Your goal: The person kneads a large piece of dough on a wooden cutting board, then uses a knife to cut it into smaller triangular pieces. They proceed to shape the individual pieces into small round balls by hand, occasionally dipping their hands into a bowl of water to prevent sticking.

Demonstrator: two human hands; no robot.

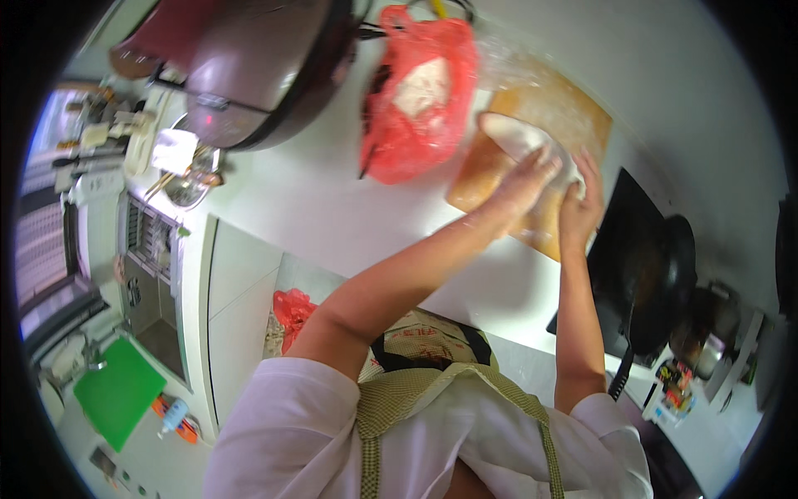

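Observation:
A long white piece of dough [514, 133], blurred at its edges, is held over a floured wooden board [480, 171]. My left hand [530, 178] lies on its near side with the fingers over it. At its right end, my right hand [580, 209] grips it with the thumb and fingers. Part of the dough is hidden behind the fingers. To the left of the board, a red plastic bag [393, 159] stands open, with white flour [424, 87] inside.
Clear plastic wrap [505, 62] lies at the board's far corner. A large rounded appliance [249, 62] stands at the upper left. On the right, a black wok [664, 280] sits on a dark cooktop [623, 218]. A sink [153, 324] and green cutting board [118, 393] are at far left.

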